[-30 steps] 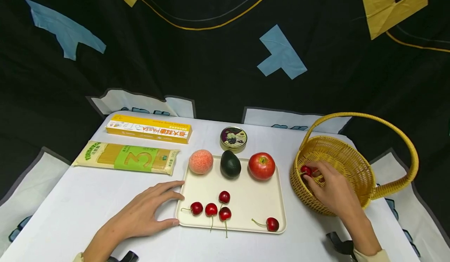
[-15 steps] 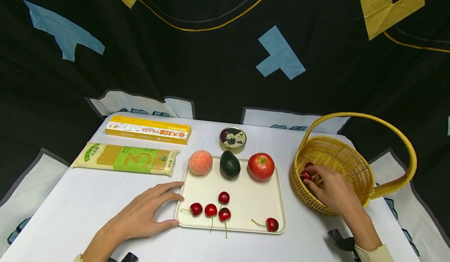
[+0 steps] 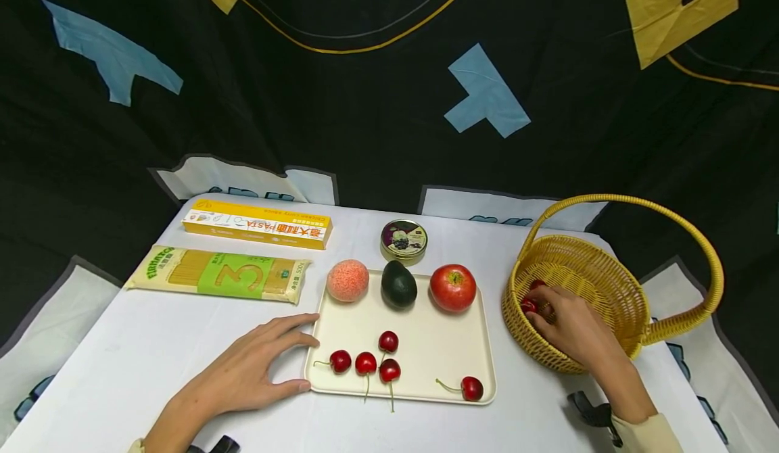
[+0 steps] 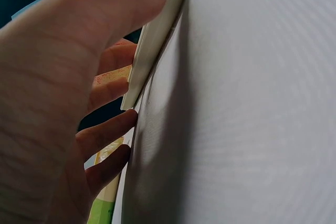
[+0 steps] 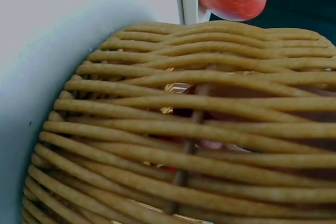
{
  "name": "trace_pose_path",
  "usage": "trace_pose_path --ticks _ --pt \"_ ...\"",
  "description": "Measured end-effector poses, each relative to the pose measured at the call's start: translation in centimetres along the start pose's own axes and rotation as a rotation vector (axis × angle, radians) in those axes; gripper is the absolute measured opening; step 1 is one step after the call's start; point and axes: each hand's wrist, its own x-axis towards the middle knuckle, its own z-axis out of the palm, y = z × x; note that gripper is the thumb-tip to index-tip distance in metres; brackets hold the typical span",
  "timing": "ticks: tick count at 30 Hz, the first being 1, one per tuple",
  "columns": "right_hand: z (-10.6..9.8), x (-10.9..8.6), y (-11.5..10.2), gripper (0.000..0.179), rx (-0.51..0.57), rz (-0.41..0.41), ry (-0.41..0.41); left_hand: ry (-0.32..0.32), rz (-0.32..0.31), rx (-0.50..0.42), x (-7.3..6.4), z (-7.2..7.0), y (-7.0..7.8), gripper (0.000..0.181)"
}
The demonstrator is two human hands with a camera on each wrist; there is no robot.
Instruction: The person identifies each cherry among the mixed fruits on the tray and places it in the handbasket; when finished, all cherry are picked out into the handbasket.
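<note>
In the head view my right hand reaches into the yellow wicker basket. Its thumb and fingers pinch a red cherry low by the basket's left wall. Just behind, a second cherry shows partly. My left hand lies beside the cream tray, spread fingertips and thumb touching its left edge. Along the tray's front are several stemmed cherries. A pinkish round fruit, a dark avocado and a red apple sit at the back. Wickerwork mostly hides the right hand in its wrist view.
A yellow pasta box and a bag of spaghetti lie at the back left of the white table. Behind the tray stands a round tin. The basket's tall handle arches up at the right.
Inside the basket my right hand has lowered the cherry slightly, and the second cherry behind it has come into sight. The left hand and the tray have stayed put.
</note>
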Motion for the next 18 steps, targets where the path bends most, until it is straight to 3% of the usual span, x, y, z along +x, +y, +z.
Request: trace_pose_path --ticks 8,18 --pt "0.48 0.29 0.38 0.029 0.005 0.018 -0.042 0.001 0.002 0.003 0.01 -0.03 -0.01 0.047" --pt "0.83 0.25 0.49 0.029 -0.001 0.015 -0.04 0.0 -0.005 0.004 -0.01 -0.03 0.04 0.047"
